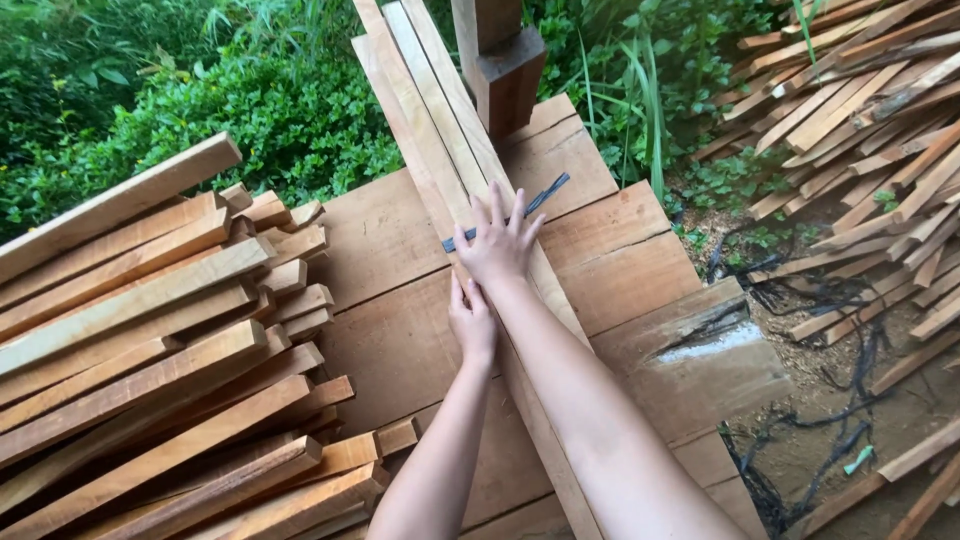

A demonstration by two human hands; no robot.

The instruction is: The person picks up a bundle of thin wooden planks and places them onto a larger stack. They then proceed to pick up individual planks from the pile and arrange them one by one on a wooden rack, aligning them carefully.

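The right hand (497, 243) lay flat, fingers (495, 205) spread open, pressing on a bundle of long pale wooden slats (432, 110) that ran from the worktop's near edge out past its far edge. About four slats showed side by side in the bundle. The left hand (471, 322) rested just behind the right, fingers straight and together, touching the same slats and gripping nothing. One dark flat strap (540, 199) lay across the slats under the right hand's fingertips. The worktop (390, 330) was of wide brown planks. A large stack of squared wooden sticks (150, 350) covered its left side. A second heap of slats (860, 150) lay on the ground beyond its right edge, too many to count.
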